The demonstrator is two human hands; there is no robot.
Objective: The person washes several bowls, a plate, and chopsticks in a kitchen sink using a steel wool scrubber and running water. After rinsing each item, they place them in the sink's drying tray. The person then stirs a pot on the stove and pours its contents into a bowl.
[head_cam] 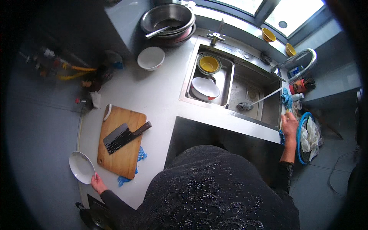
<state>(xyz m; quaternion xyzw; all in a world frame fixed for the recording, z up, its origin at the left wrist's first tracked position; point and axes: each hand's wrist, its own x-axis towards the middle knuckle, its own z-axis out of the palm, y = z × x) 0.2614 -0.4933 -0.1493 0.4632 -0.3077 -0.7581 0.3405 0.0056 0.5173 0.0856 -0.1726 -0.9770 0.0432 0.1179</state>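
Observation:
My left hand (pixel 98 183) grips the rim of a white plate (pixel 81 167), which is tilted at the counter's left edge. Beside it a wooden cutting board (pixel 120 161) lies partly over a blue mesh cloth (pixel 141 154). A black cleaver (pixel 119 139) rests flat on the board, its handle towards the sink. At the sink's right end, my right hand (pixel 289 125) is near a blue cloth (pixel 286 97); its fingers are curled, and whether they hold anything is unclear. The small sink basin (pixel 231 83) contains a white bowl (pixel 205 88) and a yellow bowl (pixel 209 63).
From the faucet (pixel 310 56) a stream reaches a steel scrubber (pixel 245 106) in the large basin (pixel 241 83). A blue-rimmed bin (pixel 300 141) stands right of the counter. Stacked steel basins (pixel 166 17) and a white bowl (pixel 151 58) are at the back left. Yellow bowls (pixel 268 35) line the windowsill.

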